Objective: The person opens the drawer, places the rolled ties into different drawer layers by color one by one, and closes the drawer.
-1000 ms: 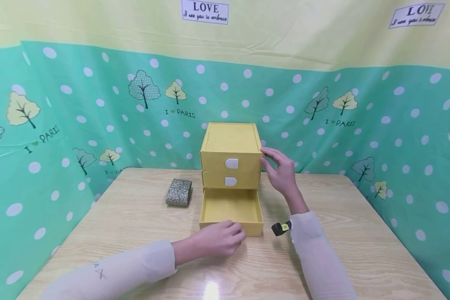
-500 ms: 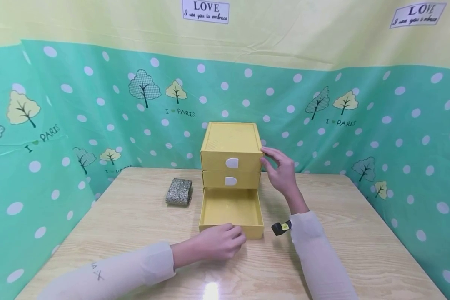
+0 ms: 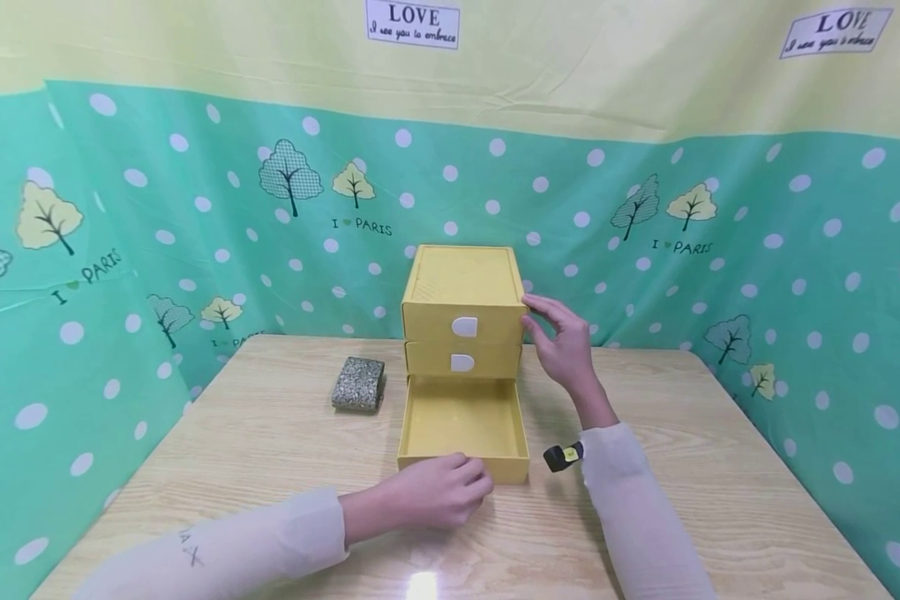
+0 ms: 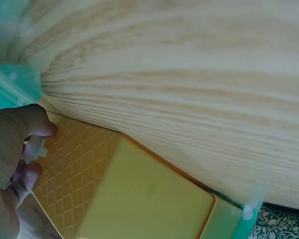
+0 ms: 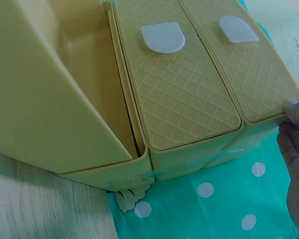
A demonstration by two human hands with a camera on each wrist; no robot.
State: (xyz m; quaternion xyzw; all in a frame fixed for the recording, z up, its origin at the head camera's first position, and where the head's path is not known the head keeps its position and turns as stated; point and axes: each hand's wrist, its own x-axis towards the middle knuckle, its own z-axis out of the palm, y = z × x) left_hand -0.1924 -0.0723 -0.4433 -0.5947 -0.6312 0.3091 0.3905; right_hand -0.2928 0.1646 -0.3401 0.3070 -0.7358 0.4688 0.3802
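A yellow cabinet (image 3: 465, 275) with stacked drawers stands at the back middle of the table. Its bottom drawer (image 3: 512, 471) is pulled out, with a bare floor inside. My left hand (image 3: 438, 492) is at the drawer's front; in the left wrist view its thumb and fingers pinch the white handle tab (image 4: 35, 148). With the thumb on the front edge and the fingers along the side, my right hand (image 3: 566, 346) grips the cabinet's upper right corner. The upper drawers, each with a white tab (image 5: 163, 38), are closed.
A small dark speckled, folded case (image 3: 357, 383) lies on the wooden table (image 3: 270, 433), left of the cabinet. A black wrist camera (image 3: 558, 457) sits by the right cuff. Behind hangs a green and yellow dotted curtain (image 3: 217, 167).
The bottom drawer has slid slightly further out toward me, drawn by my left hand. My right hand stays in place on the cabinet's corner.
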